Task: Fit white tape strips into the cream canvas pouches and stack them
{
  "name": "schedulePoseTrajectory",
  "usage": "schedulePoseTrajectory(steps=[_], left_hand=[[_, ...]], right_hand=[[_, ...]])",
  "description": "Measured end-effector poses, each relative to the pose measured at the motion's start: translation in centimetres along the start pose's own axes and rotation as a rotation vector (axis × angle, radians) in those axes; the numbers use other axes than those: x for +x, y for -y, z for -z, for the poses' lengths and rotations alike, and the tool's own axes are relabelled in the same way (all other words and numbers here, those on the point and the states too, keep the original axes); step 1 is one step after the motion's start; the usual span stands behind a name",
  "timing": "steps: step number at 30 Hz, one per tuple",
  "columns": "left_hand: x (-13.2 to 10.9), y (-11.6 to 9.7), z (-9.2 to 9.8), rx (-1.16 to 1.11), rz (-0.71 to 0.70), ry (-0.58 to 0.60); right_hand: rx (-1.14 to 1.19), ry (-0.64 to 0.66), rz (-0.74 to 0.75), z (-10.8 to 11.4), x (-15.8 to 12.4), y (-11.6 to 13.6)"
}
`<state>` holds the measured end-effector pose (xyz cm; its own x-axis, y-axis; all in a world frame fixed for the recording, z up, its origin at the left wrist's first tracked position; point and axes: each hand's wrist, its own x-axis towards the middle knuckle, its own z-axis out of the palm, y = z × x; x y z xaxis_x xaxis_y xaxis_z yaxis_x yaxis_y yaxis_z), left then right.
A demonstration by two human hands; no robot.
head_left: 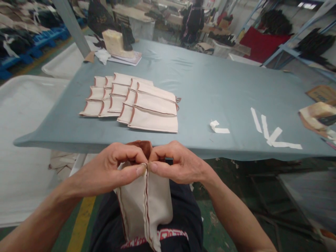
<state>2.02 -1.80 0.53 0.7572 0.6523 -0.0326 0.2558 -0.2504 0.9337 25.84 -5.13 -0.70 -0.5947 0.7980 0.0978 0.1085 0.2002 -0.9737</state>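
Observation:
A cream fabric pouch (159,199) with brown-edged seams hangs upright in front of my body, its brown lining showing at the top. My left hand (122,164) pinches the top edge of the pouch just left of the middle seam. Right beside it, my right hand (174,161) pinches the same edge on the other side, thumbs nearly touching. Beyond my hands, overlapping rows of similar cream pouches (154,120) lie flat on the blue-covered table (199,87).
White strips (265,126) and a curled white piece (219,127) lie on the table's right half. A yellowish foam block (113,41) sits on papers at the far left corner. White tubs (23,105) stand left of the table. Another foam block (319,113) rests at the right edge.

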Motion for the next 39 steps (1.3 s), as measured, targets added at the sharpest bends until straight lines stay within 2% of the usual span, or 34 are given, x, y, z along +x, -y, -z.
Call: schedulePoseTrajectory(steps=[9, 18, 23, 28, 33, 39], left_hand=[[0.0, -0.2, 0.0, -0.041, -0.015, 0.008], [-0.2, 0.6, -0.3, -0.019, -0.071, 0.010], [-0.5, 2.0, -0.4, -0.080, -0.021, 0.009], [-0.4, 1.2, -0.3, -0.077, 0.107, 0.036], [-0.3, 1.3, -0.3, -0.050, 0.130, 0.009], [-0.7, 1.3, 0.0, 0.044, 0.122, 0.002]], right_hand=[[0.052, 0.030, -0.020, -0.1, 0.0, -0.1], [0.219, 0.143, -0.170, 0.0, 0.7, -0.7], [0.097, 0.051, -0.158, -0.7, 0.5, -0.6], [-0.025, -0.016, -0.094, -0.7, 0.1, -0.2], [-0.108, -0.109, -0.035, -0.9, -0.2, -0.2], [-0.043, -0.143, -0.123, -1.2, -0.4, 0.0]])
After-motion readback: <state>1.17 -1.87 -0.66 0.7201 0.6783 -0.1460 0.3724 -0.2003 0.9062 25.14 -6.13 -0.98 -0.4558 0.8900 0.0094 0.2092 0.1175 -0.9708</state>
